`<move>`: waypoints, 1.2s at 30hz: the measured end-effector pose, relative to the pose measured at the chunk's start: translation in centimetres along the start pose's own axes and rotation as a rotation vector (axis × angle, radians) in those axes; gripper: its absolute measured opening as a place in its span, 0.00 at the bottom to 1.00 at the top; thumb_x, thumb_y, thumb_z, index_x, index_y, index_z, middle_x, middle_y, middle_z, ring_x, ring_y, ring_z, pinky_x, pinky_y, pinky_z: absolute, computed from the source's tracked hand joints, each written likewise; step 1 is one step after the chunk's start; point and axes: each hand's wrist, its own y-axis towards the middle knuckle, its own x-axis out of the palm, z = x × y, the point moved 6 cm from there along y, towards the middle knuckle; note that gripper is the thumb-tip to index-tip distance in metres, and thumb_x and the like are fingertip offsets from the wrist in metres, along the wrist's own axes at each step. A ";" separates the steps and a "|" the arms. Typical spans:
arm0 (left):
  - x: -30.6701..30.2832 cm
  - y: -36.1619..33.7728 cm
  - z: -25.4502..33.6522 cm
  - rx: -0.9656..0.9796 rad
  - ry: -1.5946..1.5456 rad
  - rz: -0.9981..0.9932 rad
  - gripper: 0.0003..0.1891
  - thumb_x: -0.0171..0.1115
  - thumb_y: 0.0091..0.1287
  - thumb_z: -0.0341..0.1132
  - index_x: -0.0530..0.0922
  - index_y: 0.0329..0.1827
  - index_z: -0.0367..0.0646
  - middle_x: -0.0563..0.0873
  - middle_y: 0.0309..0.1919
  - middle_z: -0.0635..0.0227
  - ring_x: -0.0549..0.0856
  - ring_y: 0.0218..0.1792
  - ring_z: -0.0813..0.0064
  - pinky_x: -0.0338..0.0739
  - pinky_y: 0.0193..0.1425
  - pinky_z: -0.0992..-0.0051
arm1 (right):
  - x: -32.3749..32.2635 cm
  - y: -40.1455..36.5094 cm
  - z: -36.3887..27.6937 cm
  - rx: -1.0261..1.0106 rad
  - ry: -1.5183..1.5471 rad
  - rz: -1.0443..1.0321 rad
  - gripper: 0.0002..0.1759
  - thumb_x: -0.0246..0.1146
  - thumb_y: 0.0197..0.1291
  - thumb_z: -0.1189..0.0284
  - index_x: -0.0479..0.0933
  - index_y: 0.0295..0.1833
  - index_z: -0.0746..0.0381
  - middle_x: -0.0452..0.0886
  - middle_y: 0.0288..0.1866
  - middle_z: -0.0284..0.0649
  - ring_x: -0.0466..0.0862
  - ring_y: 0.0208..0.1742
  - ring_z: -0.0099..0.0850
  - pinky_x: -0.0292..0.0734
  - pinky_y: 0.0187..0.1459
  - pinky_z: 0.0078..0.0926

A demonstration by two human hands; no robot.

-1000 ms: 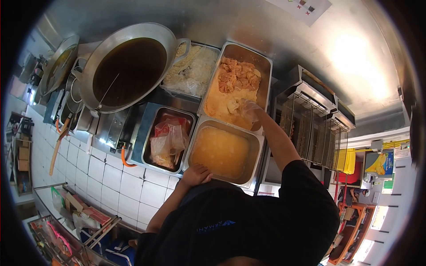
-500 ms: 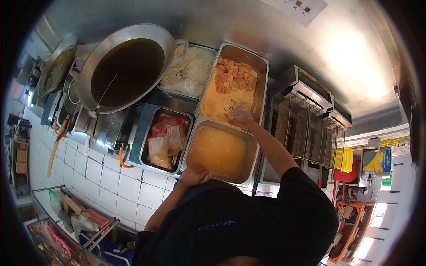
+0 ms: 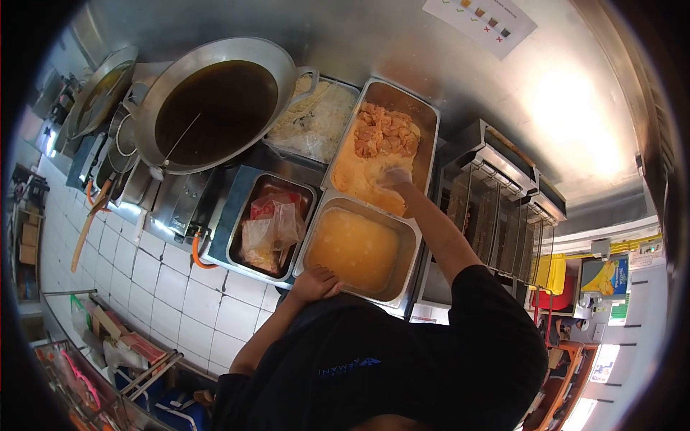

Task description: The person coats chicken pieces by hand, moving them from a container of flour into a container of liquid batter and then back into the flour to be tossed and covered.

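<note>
In the head view, the only one we have, the right hand [image 3: 395, 178], in a clear glove, is down in the coating [image 3: 351, 169] at the near end of the long tray [image 3: 430, 118]. The raw meat [image 3: 387, 131] lies heaped at the far end of that same tray. We judge the step in hand to be working pieces in the coating; a next move would call for turning or pressing them evenly, clear of the wet tray [image 3: 410, 253] just beside.

The bare left hand [image 3: 316, 284] rests at the near left corner of the wet tray, well apart from the right, fingers bent together; we cannot tell whether they grip the rim.

The right fingers are blurred, so we cannot tell whether they are spread or closed on a piece. Cloudy yellow liquid [image 3: 352, 244] hides anything sunk in it. A plastic bag [image 3: 277, 224] partly covers its tray's contents, and the wall sheet [image 3: 478, 27] is cut off above.
</note>
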 end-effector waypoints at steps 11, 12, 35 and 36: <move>0.1 -0.2 0.0 0.006 -0.013 0.009 0.12 0.68 0.69 0.40 0.83 0.28 0.46 0.83 0.25 0.67 0.86 0.31 0.66 0.81 0.39 0.66 | -6.7 -1.1 2.6 0.053 0.182 0.111 0.33 0.61 0.64 0.44 0.86 0.58 0.62 0.85 0.64 0.47 0.79 0.70 0.44 0.74 0.69 0.39; 0.2 -0.1 0.0 0.022 0.002 0.006 0.13 0.68 0.69 0.40 0.83 0.27 0.46 0.82 0.24 0.68 0.85 0.30 0.67 0.81 0.40 0.67 | -7.6 -0.7 2.9 -0.021 0.097 0.188 0.31 0.63 0.63 0.45 0.86 0.56 0.61 0.86 0.62 0.46 0.81 0.68 0.44 0.75 0.67 0.39; -0.4 0.1 0.5 0.024 -0.010 0.051 0.11 0.68 0.68 0.39 0.84 0.27 0.47 0.83 0.25 0.68 0.86 0.30 0.67 0.81 0.39 0.66 | -9.2 -14.4 -0.7 -0.557 -0.444 0.402 0.17 0.67 0.58 0.64 0.87 0.52 0.55 0.88 0.54 0.40 0.86 0.57 0.40 0.81 0.57 0.38; -0.5 0.2 0.6 0.024 -0.019 0.066 0.11 0.68 0.67 0.39 0.84 0.27 0.47 0.83 0.25 0.68 0.86 0.30 0.67 0.81 0.39 0.65 | -8.4 -15.4 -0.6 -0.591 -0.440 0.409 0.16 0.67 0.59 0.63 0.86 0.52 0.54 0.87 0.53 0.39 0.85 0.57 0.38 0.80 0.59 0.37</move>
